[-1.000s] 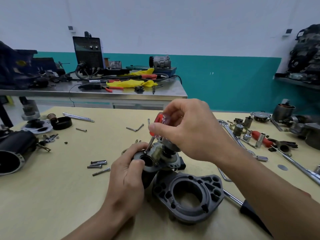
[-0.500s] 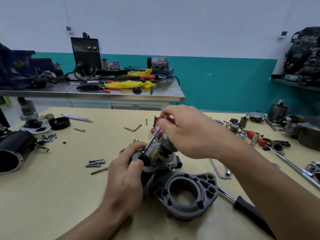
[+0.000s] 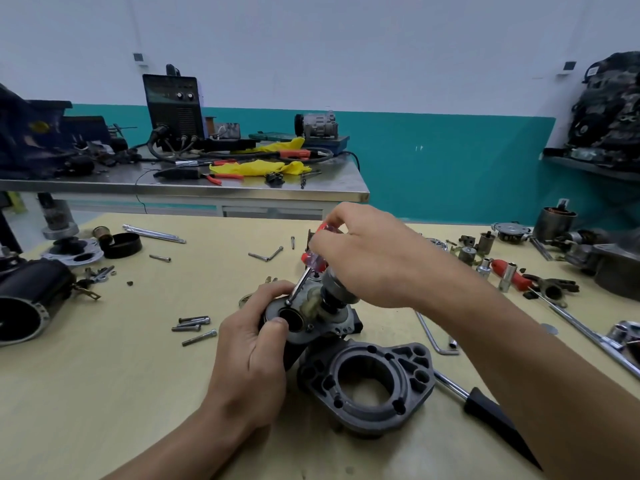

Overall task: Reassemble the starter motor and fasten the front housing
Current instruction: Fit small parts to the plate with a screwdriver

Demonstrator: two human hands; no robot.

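- While the left hand [image 3: 249,355] grips the starter motor [image 3: 311,318] upright on the tabletop [image 3: 104,393], its fingers [image 3: 273,289] curled round the top rim and the thumb pressed on the near edge, the right hand [image 3: 374,258] pinches the red-and-clear handle of a screwdriver [image 3: 313,263], fingers clamped on it.
- The screwdriver's tip meets the motor's top plate at its far-left edge; whether it sits in a screw head is too small to tell.
- The front housing [image 3: 367,382] lies flat on the tabletop, touching the motor's near right side, not yet fitted.
- Likely slip: the shaft leans, so a hard twist could jump the tip off and skid it into the left fingertips just beside it.
- Likely tip-over: one hand alone steadies the motor, so sideways pressure could topple it onto the housing.
- Loose bolts [image 3: 194,327] lie to the left, apart from the left hand; a careless sweep would scatter them.
- A bent rod [image 3: 433,337] and a black-handled wrench [image 3: 491,410] lie near the right forearm, crowding that side.
- The widest room to move seems to be at the near left, between the bolts and the tabletop's near edge.
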